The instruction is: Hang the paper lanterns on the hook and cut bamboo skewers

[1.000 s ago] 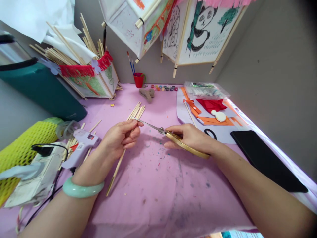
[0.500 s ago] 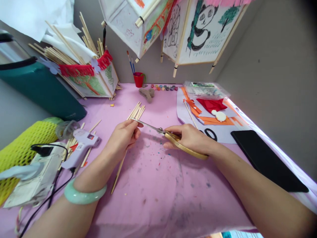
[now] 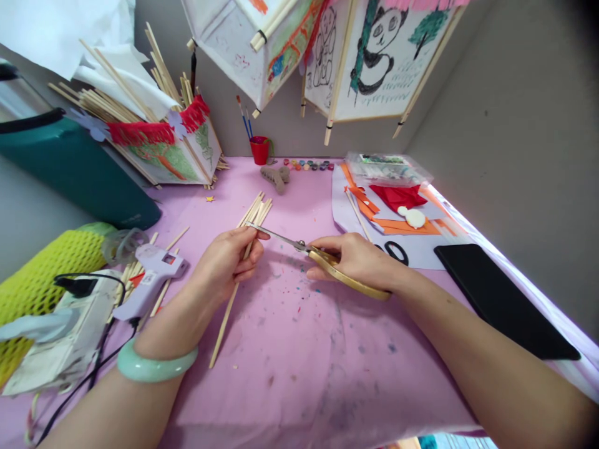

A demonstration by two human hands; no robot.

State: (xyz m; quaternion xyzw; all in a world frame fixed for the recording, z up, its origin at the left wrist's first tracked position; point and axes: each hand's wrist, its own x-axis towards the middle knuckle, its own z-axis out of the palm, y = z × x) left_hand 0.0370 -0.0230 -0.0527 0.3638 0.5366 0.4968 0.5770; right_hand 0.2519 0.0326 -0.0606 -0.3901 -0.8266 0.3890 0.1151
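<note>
My left hand (image 3: 236,259) is closed around a thin wooden stick (image 3: 223,333), whose lower end slants down toward the front of the table. In my right hand (image 3: 353,259) are scissors with gold handles (image 3: 344,274). Their blades (image 3: 276,234) point left and reach my left thumb and forefinger. Whether the stick lies between the blades is hard to make out. Just beyond my left fingertips lie several more wooden sticks (image 3: 256,209), loosely bunched on the pink tablecloth (image 3: 299,362).
On the left are a lilac glue gun (image 3: 150,277), a white power strip (image 3: 70,343) and a teal bottle (image 3: 84,168). A paper lantern (image 3: 161,159) holds sticks. Black tape (image 3: 396,252), a dark phone-like slab (image 3: 505,299) and paper scraps (image 3: 397,196) lie right. Lanterns (image 3: 379,62) hang above.
The left fingers have loosened slightly and show more of the stick between them. The scissors stay nearly in place, and the whole view has shifted a little.
</note>
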